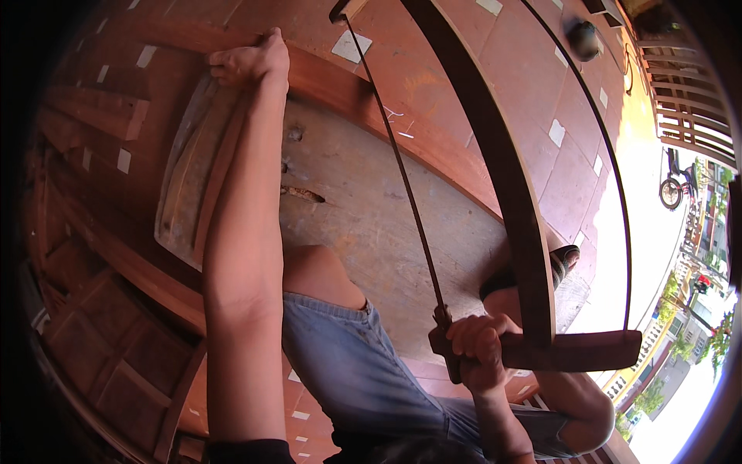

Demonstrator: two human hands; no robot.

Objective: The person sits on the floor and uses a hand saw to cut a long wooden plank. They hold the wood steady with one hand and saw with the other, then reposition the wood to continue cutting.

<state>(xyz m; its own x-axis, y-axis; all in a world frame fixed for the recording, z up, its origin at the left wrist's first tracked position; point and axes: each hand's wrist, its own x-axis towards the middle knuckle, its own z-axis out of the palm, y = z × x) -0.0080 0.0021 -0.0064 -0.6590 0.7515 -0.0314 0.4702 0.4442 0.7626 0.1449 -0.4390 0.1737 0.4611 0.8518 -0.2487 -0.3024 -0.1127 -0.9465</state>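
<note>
My right hand (pixel 483 348) is closed around the handle end of a large wooden frame saw (pixel 491 131). Its narrow blade (pixel 403 174) slants up and away, passing in front of a long reddish wooden beam (pixel 332 89) in this view; whether it touches the wood I cannot tell. With the arm stretched far forward, my left hand (pixel 251 62) grips that beam near the upper left, fingers bent over it. The beam lies along a worn, grey-brown wooden bench (pixel 363 201) with holes in its top. My bent knee rests by the bench, and a sandalled foot (pixel 533 274) is near the saw's handle end.
Wooden pieces (pixel 100 112) lie on the tiled floor (pixel 533 93) at the left, near panelled woodwork (pixel 124 379). A dark rounded object (pixel 583 40) sits at the upper right. Beyond are a slatted wooden piece (pixel 688 93) and a parked motorbike (pixel 676 185).
</note>
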